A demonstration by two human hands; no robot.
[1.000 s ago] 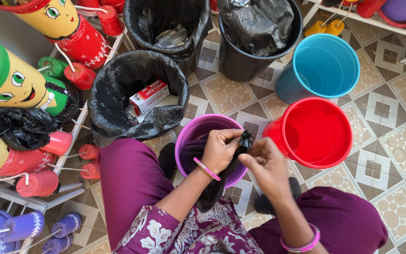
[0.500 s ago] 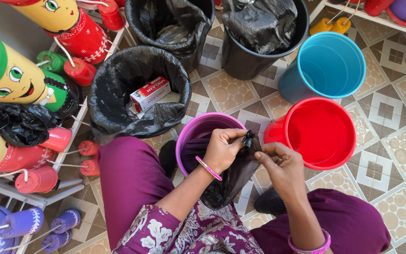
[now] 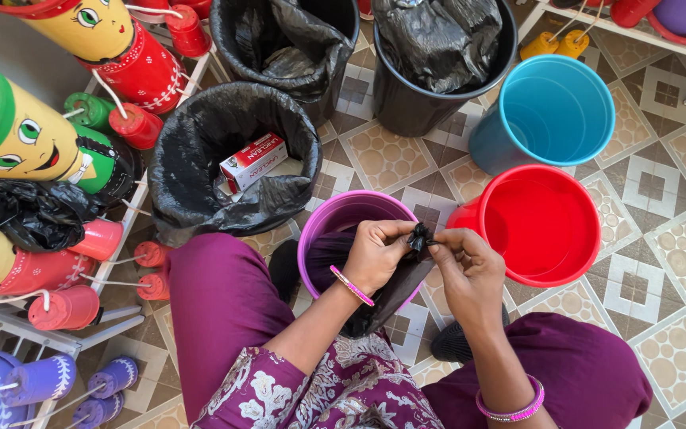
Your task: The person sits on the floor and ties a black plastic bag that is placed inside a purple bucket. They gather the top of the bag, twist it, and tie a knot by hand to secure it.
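So the person is sitting over a purple bucket (image 3: 335,218) and working a black plastic bag (image 3: 395,282) with both hands. The left hand (image 3: 375,253) is closed around the gathered neck of the bag, and the right hand (image 3: 464,266) is pinching the little bunched tip just beside it, fingertips of both hands nearly touching. Both grips are clamped on the bag, nothing slack there. The bag itself is hanging down from the hands, draped over the near rim of the purple bucket, with its lower part trailing toward the lap.

Progress-wise, I'd say it's somewhere in the middle. Three bins further out are already wearing black liners: the one with a red and white carton (image 3: 254,161) inside, plus two at the top of the view. The purple bucket isn't lined yet, since the bag is bunched at its mouth rather than spread out. The red bucket (image 3: 540,224) and the blue bucket (image 3: 549,111) are sitting bare on the tiled floor (image 3: 676,238), so those look untouched too.
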